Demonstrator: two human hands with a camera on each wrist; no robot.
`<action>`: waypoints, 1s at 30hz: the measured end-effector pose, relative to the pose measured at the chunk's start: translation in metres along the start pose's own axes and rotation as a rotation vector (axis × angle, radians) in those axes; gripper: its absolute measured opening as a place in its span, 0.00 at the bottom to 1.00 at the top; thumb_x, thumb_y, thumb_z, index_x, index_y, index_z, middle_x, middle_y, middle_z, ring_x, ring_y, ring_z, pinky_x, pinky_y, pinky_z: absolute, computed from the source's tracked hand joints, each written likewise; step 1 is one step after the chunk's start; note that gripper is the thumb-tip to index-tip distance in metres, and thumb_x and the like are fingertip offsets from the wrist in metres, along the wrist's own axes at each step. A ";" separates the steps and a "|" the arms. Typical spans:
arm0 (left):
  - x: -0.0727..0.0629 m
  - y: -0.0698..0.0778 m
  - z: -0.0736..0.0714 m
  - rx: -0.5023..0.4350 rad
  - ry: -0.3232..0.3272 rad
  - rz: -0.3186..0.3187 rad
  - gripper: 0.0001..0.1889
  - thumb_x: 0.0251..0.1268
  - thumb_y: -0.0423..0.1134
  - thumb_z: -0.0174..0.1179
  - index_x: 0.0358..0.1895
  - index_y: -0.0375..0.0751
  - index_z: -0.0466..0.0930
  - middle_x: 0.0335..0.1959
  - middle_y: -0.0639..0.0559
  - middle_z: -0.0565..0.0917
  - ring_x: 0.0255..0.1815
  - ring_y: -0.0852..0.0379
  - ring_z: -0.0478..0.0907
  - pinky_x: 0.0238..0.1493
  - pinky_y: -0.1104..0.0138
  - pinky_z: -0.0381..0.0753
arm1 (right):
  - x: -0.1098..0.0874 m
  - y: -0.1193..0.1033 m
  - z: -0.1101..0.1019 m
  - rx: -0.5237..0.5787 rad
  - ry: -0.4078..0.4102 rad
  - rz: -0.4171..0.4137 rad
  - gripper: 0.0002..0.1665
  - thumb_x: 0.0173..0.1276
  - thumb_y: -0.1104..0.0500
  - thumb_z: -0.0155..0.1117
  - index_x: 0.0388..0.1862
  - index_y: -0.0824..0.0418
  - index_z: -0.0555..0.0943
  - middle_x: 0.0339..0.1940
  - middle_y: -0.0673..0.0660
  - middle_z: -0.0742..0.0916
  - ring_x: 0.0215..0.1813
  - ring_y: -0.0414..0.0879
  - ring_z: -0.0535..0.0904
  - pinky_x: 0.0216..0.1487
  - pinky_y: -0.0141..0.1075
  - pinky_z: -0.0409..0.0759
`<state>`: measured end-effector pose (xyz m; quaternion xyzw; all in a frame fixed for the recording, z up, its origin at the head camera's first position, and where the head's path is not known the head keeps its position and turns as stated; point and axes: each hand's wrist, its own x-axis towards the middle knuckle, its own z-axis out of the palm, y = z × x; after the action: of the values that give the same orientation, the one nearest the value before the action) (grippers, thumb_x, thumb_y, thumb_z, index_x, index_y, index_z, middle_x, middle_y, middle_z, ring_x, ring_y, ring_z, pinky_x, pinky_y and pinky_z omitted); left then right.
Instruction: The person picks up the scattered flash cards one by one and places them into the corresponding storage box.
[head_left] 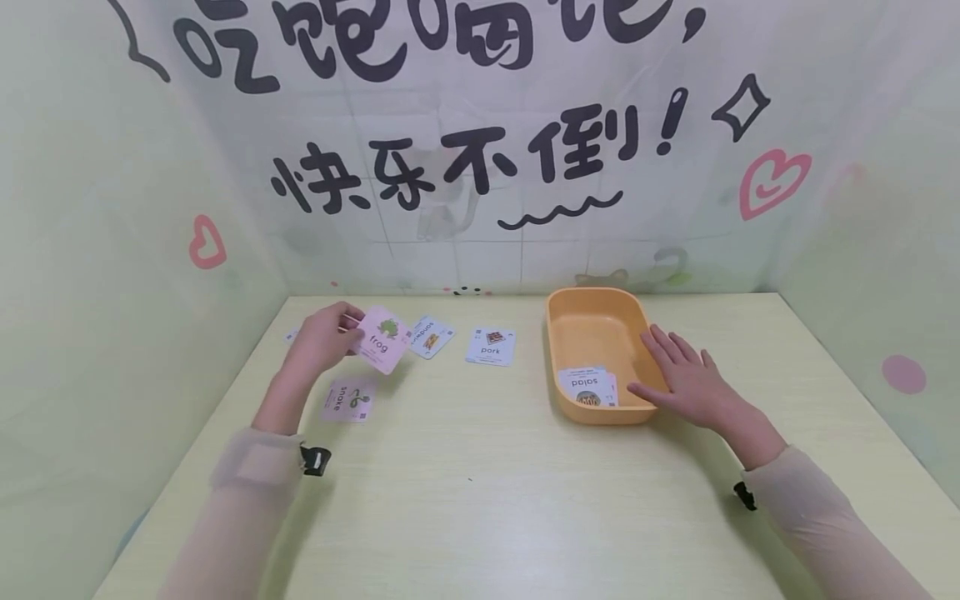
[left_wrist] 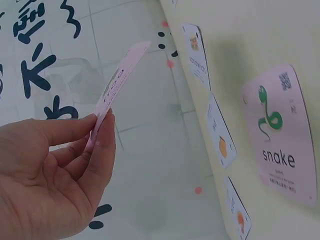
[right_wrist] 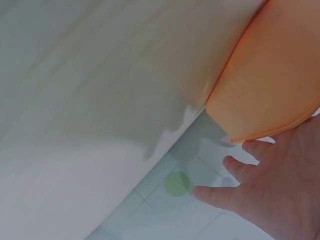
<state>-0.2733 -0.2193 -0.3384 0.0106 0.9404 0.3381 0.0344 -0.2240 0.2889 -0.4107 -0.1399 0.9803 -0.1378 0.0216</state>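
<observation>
Between thumb and fingers my left hand [head_left: 324,340] pinches a pink frog card [head_left: 382,340], raised above the table with its picture side toward the head camera. The left wrist view shows this card nearly edge-on. Below that hand lies a pink snake card [head_left: 349,401], face up. My right hand [head_left: 693,379] has its fingers spread along the right rim of an orange tray [head_left: 597,333]. Inside the tray's near end, a salad card [head_left: 585,385] lies over other cards, with a pink edge showing.
A sandwich card [head_left: 431,337] lies just right of the frog card, and a pork card [head_left: 491,347] between it and the tray. Another blue card [head_left: 291,336] is mostly hidden behind my left hand. A printed cloth wall [head_left: 450,267] borders the table's back edge.
</observation>
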 end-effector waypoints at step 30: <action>0.032 0.101 0.088 -0.267 -0.156 0.154 0.15 0.70 0.27 0.56 0.58 0.30 0.75 0.52 0.35 0.80 0.45 0.47 0.82 0.43 0.62 0.89 | -0.001 -0.002 -0.001 -0.019 0.006 -0.008 0.54 0.70 0.32 0.54 0.82 0.61 0.48 0.82 0.67 0.53 0.79 0.72 0.48 0.69 0.79 0.46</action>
<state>-0.2993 -0.0839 -0.3435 0.1042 0.8781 0.4596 0.0824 -0.2226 0.2873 -0.4091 -0.1435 0.9810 -0.1292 0.0171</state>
